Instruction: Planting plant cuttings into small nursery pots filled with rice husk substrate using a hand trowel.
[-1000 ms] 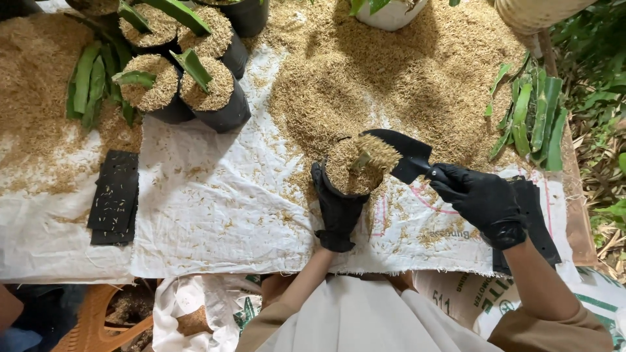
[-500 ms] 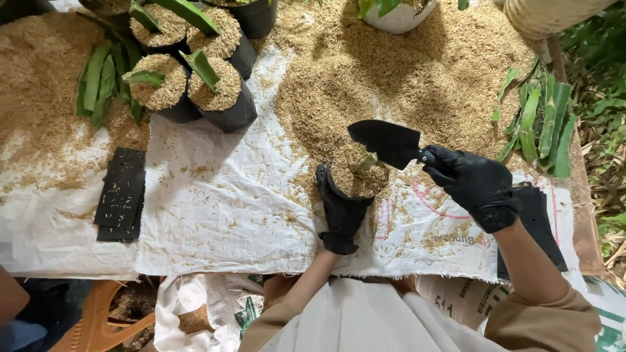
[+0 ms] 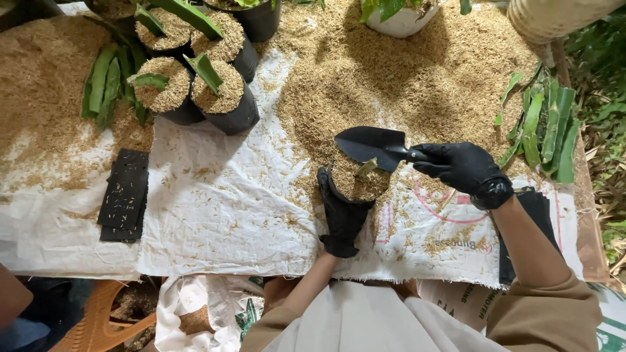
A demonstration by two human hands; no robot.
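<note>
While the left hand [image 3: 340, 212], in a black glove, wraps around the near side of a small black grow bag [image 3: 355, 184] filled with rice husk, the right hand [image 3: 460, 166], also gloved in black, is clenched around the handle of a black trowel [image 3: 373, 143]. The trowel's blade lies flat just above the bag's far rim, its tip pointing toward the person's left, so the blade sits to the left of the right fist and directly over the bag that the left hand grasps. A small green cutting [image 3: 366, 168] pokes out of the husk in the bag, just under the blade's near edge. The bag stands on a white woven sheet [image 3: 222, 215] at the near edge of a broad heap of loose husk [image 3: 417, 78]. Further left on the sheet stand 4 filled black bags [image 3: 195, 85], each with a green cutting upright in it, well apart from both hands. A flat stack of empty black bags [image 3: 124, 195] lies on the sheet near the left edge. Loose green cuttings [image 3: 544, 124] lie in a bundle to the right of the right hand, and another bundle [image 3: 107, 85] lies on the husk at far left. A white pot [image 3: 398, 23] stands at the far side of the heap.
</note>
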